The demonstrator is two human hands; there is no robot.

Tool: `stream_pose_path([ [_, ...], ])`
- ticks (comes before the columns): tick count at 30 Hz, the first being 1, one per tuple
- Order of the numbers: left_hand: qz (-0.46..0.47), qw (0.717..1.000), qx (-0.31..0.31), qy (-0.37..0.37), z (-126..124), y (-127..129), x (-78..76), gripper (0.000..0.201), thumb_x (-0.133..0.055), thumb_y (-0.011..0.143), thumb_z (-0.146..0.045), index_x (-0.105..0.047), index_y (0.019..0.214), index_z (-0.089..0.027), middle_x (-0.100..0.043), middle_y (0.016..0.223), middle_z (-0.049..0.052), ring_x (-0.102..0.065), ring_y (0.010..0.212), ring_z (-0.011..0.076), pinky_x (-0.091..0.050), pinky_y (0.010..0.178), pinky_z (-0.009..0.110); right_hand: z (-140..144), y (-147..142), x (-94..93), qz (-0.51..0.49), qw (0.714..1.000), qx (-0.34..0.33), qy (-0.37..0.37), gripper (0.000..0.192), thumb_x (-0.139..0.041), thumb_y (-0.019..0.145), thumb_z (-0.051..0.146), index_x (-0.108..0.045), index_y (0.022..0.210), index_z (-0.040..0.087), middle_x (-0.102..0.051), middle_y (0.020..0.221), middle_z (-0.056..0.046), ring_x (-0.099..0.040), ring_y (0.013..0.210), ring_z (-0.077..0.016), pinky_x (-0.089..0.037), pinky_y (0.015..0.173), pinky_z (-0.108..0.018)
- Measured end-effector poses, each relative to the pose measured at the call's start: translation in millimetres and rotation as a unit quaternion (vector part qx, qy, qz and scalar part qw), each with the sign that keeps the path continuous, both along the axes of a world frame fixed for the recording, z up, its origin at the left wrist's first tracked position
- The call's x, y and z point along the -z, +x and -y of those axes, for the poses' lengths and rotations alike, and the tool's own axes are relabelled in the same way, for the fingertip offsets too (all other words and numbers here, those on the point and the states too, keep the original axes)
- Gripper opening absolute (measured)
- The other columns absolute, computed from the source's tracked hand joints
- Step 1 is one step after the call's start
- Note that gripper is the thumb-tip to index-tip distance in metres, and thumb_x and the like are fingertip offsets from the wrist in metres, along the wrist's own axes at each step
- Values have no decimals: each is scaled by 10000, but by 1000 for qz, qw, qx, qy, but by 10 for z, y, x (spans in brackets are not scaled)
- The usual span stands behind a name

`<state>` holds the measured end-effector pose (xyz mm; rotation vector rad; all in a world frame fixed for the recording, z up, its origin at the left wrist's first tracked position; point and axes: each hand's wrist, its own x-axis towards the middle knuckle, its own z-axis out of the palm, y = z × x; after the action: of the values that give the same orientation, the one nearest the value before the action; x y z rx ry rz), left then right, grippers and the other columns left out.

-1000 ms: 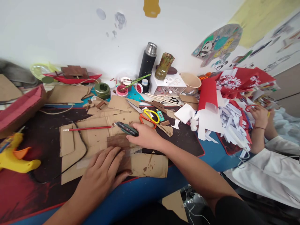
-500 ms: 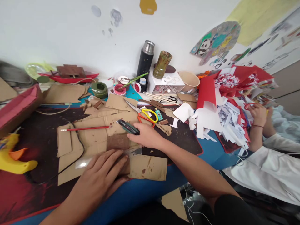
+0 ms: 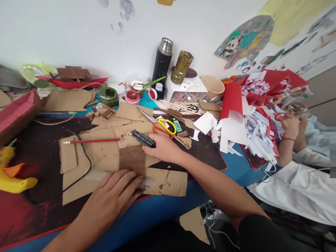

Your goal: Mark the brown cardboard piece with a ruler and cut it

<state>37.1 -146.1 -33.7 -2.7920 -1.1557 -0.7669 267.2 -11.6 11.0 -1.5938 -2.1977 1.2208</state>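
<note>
My right hand (image 3: 165, 148) grips a dark green utility knife (image 3: 142, 138), its tip pointing left above the cardboard. My left hand (image 3: 119, 187) lies flat, fingers stretched out, pressing on a dark brown painted cardboard piece (image 3: 132, 158) near the table's front edge. A clear flat strip (image 3: 149, 182) shows on both sides of this hand; its middle is hidden beneath. Under these things spreads plain brown cardboard (image 3: 102, 154), with a red pencil (image 3: 96, 141) and a black cord across it. Scissors with yellow and orange handles (image 3: 168, 126) lie just beyond the knife.
At left are a yellow glue gun (image 3: 18, 182) and a pink-lined cardboard box (image 3: 19, 112). Paint jars (image 3: 108, 96), a black flask (image 3: 162, 61) and a red model boat (image 3: 72, 82) stand along the wall. At right, a co-worker's hand (image 3: 288, 126) is beside paper strips (image 3: 259, 134).
The clear strip's right end has shifted toward me, exposing more of the dark brown piece. My left hand stays pressed down; my right hand keeps the knife. The view has tilted slightly.
</note>
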Motion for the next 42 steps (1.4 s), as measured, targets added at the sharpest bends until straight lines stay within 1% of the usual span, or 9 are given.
stream_pose_path([
  [5, 42, 999, -4, -34, -29, -144, -54, 292, -547, 1160, -380, -720, 1326, -215, -813, 1165, 85, -744, 1040, 271, -560, 963, 423, -38, 34, 16, -24, 1000, -13, 3, 333, -740, 982, 316, -462, 811, 250, -532, 746, 56, -537, 726, -155, -324, 660, -281],
  [11, 50, 989, -116, -78, -351, -243, -187, 459, -593, 1110, -412, -622, 1515, -197, -741, 1439, 179, -714, 1280, 377, -566, 1124, 570, -82, 48, -3, -23, 999, -20, 8, 339, -740, 973, 292, -455, 795, 251, -496, 707, 67, -520, 695, -149, -322, 655, -279],
  [19, 55, 969, -136, -198, -755, -241, -75, 593, -544, 1047, -511, -650, 1526, -179, -788, 1394, 196, -718, 1326, 422, -544, 1175, 607, -113, -37, -8, -34, 999, -3, 13, 372, -756, 973, 359, -446, 797, 253, -513, 699, 65, -539, 681, -147, -314, 633, -275],
  [24, 119, 910, -192, -348, -946, -284, -321, 506, -595, 921, -608, -775, 1216, -239, -841, 1242, 143, -791, 1157, 387, -620, 1059, 547, -114, 25, 29, -116, 991, 25, -55, 347, -757, 1012, 479, -508, 908, 260, -556, 710, 67, -600, 632, -155, -404, 595, -266],
  [27, 177, 871, -254, -382, -995, -329, -550, 623, -657, 826, -704, -776, 1255, -269, -855, 1286, 95, -789, 1183, 370, -611, 1094, 542, -101, 111, 22, -184, 977, 42, -100, 329, -742, 1033, 528, -560, 997, 256, -580, 703, 76, -598, 559, -145, -466, 561, -274],
  [31, 284, 808, -308, -414, -950, -324, -719, 693, -779, 782, -740, -756, 1261, -240, -861, 1208, 80, -789, 1052, 316, -661, 951, 470, -58, 244, 7, -236, 963, 58, -115, 346, -736, 1040, 553, -573, 1015, 249, -598, 657, 88, -570, 510, -125, -463, 531, -262],
  [37, 440, 707, -258, -490, -816, -175, -552, 618, -902, 805, -592, -715, 1242, -197, -809, 1183, 85, -701, 776, 176, -617, 649, 312, 22, 362, -14, -258, 956, 56, -132, 367, -691, 1064, 561, -522, 947, 257, -615, 604, 103, -544, 474, -100, -457, 539, -250],
  [40, 430, 700, -242, -517, -769, -97, -450, 593, -897, 781, -603, -688, 1163, -199, -773, 946, 30, -644, 636, 160, -593, 589, 325, 51, 374, -18, -245, 958, 69, -132, 331, -718, 1052, 495, -520, 936, 256, -604, 578, 116, -533, 456, -97, -431, 523, -243],
  [42, 391, 727, -239, -511, -731, -75, -438, 597, -843, 810, -652, -685, 1165, -199, -765, 903, 27, -660, 615, 178, -616, 604, 362, 69, 384, -22, -226, 963, 72, -129, 316, -731, 1047, 452, -517, 922, 255, -594, 561, 121, -527, 448, -99, -426, 526, -244],
])
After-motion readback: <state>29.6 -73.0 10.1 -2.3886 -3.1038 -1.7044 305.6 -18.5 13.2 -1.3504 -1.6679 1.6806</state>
